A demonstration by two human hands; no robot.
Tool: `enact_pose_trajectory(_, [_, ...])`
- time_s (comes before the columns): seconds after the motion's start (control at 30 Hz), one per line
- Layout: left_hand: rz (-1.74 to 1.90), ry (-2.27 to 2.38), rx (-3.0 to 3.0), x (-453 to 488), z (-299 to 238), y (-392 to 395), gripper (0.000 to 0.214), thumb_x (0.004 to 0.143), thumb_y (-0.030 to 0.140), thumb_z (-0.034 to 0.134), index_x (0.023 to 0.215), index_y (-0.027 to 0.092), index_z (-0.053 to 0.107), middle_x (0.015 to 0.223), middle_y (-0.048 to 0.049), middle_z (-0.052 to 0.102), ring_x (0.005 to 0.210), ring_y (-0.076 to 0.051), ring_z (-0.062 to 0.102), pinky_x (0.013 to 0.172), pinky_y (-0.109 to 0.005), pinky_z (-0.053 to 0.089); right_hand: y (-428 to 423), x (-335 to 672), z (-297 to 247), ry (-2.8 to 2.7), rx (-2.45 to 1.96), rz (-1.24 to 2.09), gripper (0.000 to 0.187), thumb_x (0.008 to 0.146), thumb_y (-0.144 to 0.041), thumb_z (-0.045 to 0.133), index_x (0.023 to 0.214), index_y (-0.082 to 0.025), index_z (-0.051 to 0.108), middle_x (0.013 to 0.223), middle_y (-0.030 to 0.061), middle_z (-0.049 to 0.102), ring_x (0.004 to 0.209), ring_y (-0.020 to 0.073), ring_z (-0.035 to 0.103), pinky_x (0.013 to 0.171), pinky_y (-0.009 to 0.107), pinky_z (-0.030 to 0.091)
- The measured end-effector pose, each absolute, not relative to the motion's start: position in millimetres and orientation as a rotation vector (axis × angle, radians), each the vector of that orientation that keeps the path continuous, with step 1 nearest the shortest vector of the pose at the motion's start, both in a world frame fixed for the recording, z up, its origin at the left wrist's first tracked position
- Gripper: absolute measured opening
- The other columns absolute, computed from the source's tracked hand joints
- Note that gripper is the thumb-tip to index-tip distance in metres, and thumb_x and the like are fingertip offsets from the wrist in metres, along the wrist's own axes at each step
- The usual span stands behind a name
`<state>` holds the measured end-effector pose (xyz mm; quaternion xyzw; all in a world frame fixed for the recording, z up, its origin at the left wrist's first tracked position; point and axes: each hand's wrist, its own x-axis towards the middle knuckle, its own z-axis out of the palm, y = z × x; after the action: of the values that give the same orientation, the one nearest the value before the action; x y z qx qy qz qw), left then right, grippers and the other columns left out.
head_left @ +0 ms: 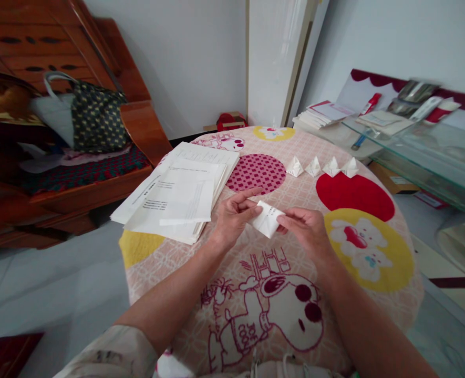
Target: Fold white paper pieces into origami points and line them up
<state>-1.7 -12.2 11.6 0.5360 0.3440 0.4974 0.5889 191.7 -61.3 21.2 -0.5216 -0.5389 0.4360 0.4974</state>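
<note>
Left hand (234, 216) and right hand (307, 230) are pinched on folded paper (267, 220) — held both sides, presumably against unfolding; paper boats (332, 168) lined up apart.

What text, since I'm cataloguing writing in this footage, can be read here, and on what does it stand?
"JOE COO", last letter unclear: the cartoon dog on the tablecloth.
Too small or blurred to read: print on the folded paper, the stacked printed sheets, the four small folded paper shapes.
</note>
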Motion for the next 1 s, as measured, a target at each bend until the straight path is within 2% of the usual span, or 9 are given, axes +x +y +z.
enact_pose_trajectory(0.2, [1.158,0.760,1.191,0.3,14.2,-14.9,0.051,0.077,0.028,0.079,0.126,0.018,0.069,0.078,-0.0012,0.075,0.063,-0.010,0.062,0.061,-0.022,0.050,-63.7,187.3,22.8,-1.278,-1.250,1.011,0.018,0.078,-0.035,0.075,0.070,-0.019,0.076,0.061,0.0019,0.071,0.056,0.0150,0.063,0.055,0.027,0.051])
enact_pose_trajectory(0.37, [1.141,0.792,1.250,-1.2,16.0,-14.2,0.054,0.078,0.027,0.077,0.130,0.017,0.066,0.076,-0.0011,0.074,0.062,-0.010,0.061,0.060,-0.022,0.049,-64.8,190.0,26.4,-1.339,-1.276,0.972,0.021,0.079,-0.034,0.072,0.065,-0.019,0.075,0.058,0.0017,0.070,0.055,0.0161,0.063,0.055,0.028,0.051])
enact_pose_trajectory(0.6, [1.018,0.857,1.484,2.6,22.7,-22.2,0.060,0.080,0.025,0.073,0.137,0.014,0.059,0.074,-0.0015,0.073,0.059,-0.010,0.059,0.053,-0.021,0.044,-61.4,188.5,22.0,-1.375,-1.220,1.047,0.020,0.078,-0.039,0.073,0.083,-0.019,0.077,0.077,0.0042,0.075,0.067,0.0174,0.066,0.060,0.028,0.053])
enact_pose_trajectory(0.87, [0.979,0.935,1.690,9.4,24.7,-32.1,0.052,0.083,0.019,0.069,0.134,0.014,0.061,0.073,-0.0008,0.071,0.060,-0.009,0.059,0.056,-0.021,0.044,-64.1,188.1,19.9,-1.551,-1.286,0.863,0.020,0.083,-0.034,0.068,0.071,-0.018,0.073,0.064,0.0012,0.065,0.058,0.0135,0.055,0.054,0.025,0.043])
enact_pose_trajectory(1.0, [0.950,0.909,1.639,6.3,24.2,-28.4,0.052,0.085,0.026,0.071,0.134,0.012,0.061,0.068,0.0003,0.069,0.057,-0.009,0.058,0.053,-0.021,0.044,-65.2,188.2,21.8,-1.510,-1.289,0.848,0.016,0.080,-0.030,0.069,0.070,-0.019,0.074,0.061,0.0004,0.065,0.057,0.0136,0.055,0.053,0.025,0.042])
